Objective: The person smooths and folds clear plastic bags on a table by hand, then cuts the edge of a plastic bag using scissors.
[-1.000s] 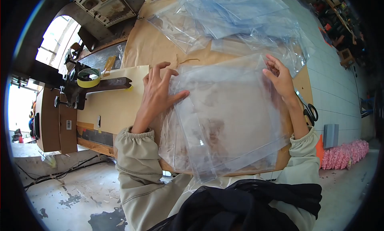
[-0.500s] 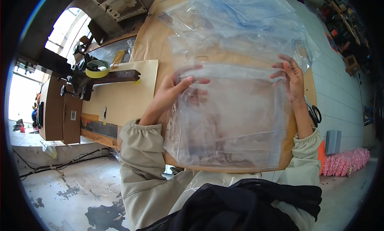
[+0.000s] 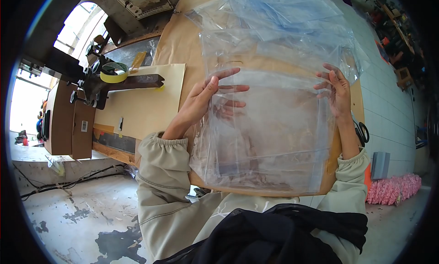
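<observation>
A clear plastic bag [image 3: 274, 122] lies spread before me over other clear sheets at the table's near edge. At its upper left corner is my left hand [image 3: 206, 92], fingers stretched out and spread, the thumb raised. Its lower fingers show through the film; whether they lie under or inside the bag I cannot tell. On the upper right corner, my right hand [image 3: 337, 92] has its thumb and bent fingers around the film's edge. Beyond both hands sits a loose pile of clear, bluish plastic bags [image 3: 283, 17].
Left of the table stands a dark metal machine arm [image 3: 132, 83] with a yellow tape roll [image 3: 114, 77]. Under it is a tan board [image 3: 151, 104]. Black-handled scissors [image 3: 362, 132] lie at the right edge. A pink bundle [image 3: 394, 189] rests on the floor.
My left thumb has lifted off the bag's corner and the left fingers have spread further. Both hands have shifted slightly right in the view, as has the scene around them.
</observation>
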Motion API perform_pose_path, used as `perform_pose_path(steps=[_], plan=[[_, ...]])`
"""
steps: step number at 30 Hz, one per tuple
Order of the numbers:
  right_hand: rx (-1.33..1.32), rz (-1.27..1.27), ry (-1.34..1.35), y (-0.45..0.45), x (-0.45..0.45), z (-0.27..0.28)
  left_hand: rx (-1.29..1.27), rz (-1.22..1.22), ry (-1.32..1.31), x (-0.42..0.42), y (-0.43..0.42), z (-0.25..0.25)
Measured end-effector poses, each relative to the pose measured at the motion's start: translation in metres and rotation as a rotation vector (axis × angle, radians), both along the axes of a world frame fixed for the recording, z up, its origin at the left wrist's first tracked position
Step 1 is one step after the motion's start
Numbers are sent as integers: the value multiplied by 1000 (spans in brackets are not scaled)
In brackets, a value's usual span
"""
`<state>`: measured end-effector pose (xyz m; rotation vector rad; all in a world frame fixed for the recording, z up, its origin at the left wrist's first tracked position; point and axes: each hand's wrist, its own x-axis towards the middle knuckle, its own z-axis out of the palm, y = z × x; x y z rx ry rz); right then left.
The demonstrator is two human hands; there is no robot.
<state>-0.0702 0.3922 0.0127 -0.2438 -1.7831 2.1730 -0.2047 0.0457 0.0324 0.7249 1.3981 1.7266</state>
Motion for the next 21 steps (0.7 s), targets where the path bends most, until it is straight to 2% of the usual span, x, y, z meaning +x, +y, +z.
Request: perform_pose_path(steps=[4,21], plan=[[-15,-3,-14,0,0,0,-38,-14,-15,2,-1,4],[-57,-31,-124,2,-4,-6,76,-118,-128,4,-2,8]])
